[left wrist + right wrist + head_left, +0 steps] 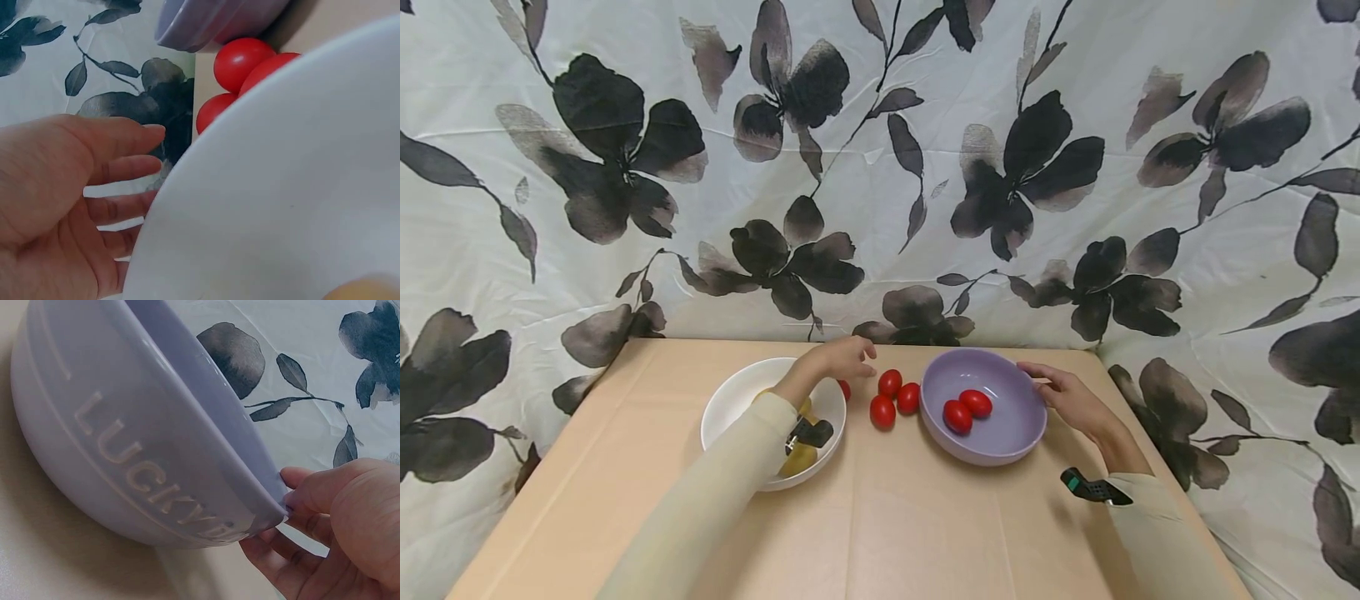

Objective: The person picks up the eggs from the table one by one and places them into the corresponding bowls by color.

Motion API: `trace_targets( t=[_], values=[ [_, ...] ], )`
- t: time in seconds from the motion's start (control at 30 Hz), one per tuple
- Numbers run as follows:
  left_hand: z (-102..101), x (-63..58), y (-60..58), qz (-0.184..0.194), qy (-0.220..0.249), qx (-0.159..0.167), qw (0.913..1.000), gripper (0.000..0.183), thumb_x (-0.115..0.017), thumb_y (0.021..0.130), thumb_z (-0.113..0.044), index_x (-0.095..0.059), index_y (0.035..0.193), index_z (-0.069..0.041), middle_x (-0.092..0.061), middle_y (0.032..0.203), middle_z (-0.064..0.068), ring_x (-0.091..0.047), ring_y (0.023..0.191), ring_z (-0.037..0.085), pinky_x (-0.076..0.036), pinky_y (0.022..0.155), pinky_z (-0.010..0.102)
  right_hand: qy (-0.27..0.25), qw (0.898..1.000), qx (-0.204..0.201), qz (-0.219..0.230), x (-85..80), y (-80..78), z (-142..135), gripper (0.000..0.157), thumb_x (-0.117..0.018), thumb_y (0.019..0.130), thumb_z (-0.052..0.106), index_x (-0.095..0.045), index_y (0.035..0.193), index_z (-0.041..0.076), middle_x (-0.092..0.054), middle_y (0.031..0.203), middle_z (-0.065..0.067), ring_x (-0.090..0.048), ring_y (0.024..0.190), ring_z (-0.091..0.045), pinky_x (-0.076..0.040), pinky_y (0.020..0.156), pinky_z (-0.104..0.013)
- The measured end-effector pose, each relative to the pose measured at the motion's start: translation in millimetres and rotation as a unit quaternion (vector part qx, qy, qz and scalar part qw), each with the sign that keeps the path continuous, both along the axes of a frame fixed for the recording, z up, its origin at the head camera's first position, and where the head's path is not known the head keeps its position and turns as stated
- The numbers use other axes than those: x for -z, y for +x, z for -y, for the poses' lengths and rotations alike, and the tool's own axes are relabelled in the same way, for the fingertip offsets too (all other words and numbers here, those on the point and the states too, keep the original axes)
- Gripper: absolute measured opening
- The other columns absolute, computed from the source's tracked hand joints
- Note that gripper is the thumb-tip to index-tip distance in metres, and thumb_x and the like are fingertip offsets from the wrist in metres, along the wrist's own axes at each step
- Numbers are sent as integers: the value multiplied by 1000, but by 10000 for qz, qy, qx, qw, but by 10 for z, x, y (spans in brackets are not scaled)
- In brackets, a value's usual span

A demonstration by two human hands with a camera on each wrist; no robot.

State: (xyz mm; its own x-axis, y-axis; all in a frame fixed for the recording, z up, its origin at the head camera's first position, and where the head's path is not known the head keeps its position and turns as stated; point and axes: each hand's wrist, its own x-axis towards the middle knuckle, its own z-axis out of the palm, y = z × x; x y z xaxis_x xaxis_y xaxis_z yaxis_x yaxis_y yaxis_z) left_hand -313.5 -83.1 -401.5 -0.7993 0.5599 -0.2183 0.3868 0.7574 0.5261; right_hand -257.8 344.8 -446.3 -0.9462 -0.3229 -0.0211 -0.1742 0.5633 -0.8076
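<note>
My right hand (pixel 1070 400) grips the right rim of a purple bowl (pixel 1022 425), thumb over the edge and fingers beneath the outside. Two small red tomatoes (pixel 976 403) lie in that bowl. Raised lettering shows on its side (pixel 144 469) in the right wrist view. My left hand (pixel 838 360) hovers over the far right edge of a white bowl (pixel 718 408), fingers loosely extended and holding nothing. Yellow fruits (pixel 800 460) lie in the white bowl, partly covered by my forearm; their kind is unclear. Several red tomatoes (pixel 882 412) rest between the bowls, one half hidden behind the white rim.
Both bowls stand toward the back of a light tan table (pixel 917 533). A white cloth with dark flowers (pixel 910 167) hangs behind the table and along its sides. Black wrist cameras sit on both my wrists.
</note>
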Motion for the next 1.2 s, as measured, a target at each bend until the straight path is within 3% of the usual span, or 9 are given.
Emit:
trace_targets(
  t=[0.17, 0.27, 0.57, 0.7, 0.97, 1.2],
  values=[
    [-18, 6, 1, 1, 290, 177, 9994, 38, -63, 98, -15, -60, 132, 1, -62, 133, 24, -61, 121, 35, -54, 101, 44, -25, 10000, -27, -6, -6, -3, 3, 45, -44, 106, 4, -46, 151, 2, -44, 154, -23, -46, 137, -47, -45, 107, -59],
    [-12, -2, -3, 66, 346, 104, 9993, 39, -65, 95, -11, -60, 133, -1, -60, 135, 24, -61, 121, 35, -54, 101, 44, -78, 10000, -13, 5, -14, -9, 12, 45, -44, 106, 4, -46, 150, 3, -45, 154, -22, -47, 136, -46, -45, 107, -59],
    [24, 29, -18, 629, -541, -378, 9958, 50, -71, 88, -3, -59, 136, 0, -63, 124, 19, -64, 92, 25, -59, 87, 37, -85, 10000, -46, 24, -10, -25, 9, 45, -44, 106, 3, -47, 150, 3, -45, 154, -22, -46, 137, -45, -45, 108, -55],
    [5, 87, -31, 508, -725, -310, 9956, 48, -73, 86, -4, -60, 132, 1, -65, 112, 14, -60, 92, 24, -57, 87, 36, -102, 9999, -40, 59, -12, -13, 11, 45, -44, 106, 3, -46, 151, 4, -45, 154, -22, -46, 138, -45, -44, 108, -58],
    [-88, 122, 16, 310, -808, -233, 9960, 35, -76, 87, -5, -67, 120, 2, -68, 107, 12, -60, 94, 25, -58, 90, 37, -131, 9999, -38, 83, -22, 16, 21, 46, -44, 105, 2, -46, 151, 3, -45, 154, -22, -47, 137, -46, -45, 108, -59],
    [-133, 157, 5, 308, -907, -268, 9950, 36, -78, 87, -11, -66, 119, 2, -68, 101, 11, -61, 89, 24, -58, 87, 36, -79, 9999, 29, 135, -15, 37, 7, 46, -44, 105, 2, -46, 151, 3, -44, 154, -23, -51, 133, -47, -48, 105, -58]
  ],
)
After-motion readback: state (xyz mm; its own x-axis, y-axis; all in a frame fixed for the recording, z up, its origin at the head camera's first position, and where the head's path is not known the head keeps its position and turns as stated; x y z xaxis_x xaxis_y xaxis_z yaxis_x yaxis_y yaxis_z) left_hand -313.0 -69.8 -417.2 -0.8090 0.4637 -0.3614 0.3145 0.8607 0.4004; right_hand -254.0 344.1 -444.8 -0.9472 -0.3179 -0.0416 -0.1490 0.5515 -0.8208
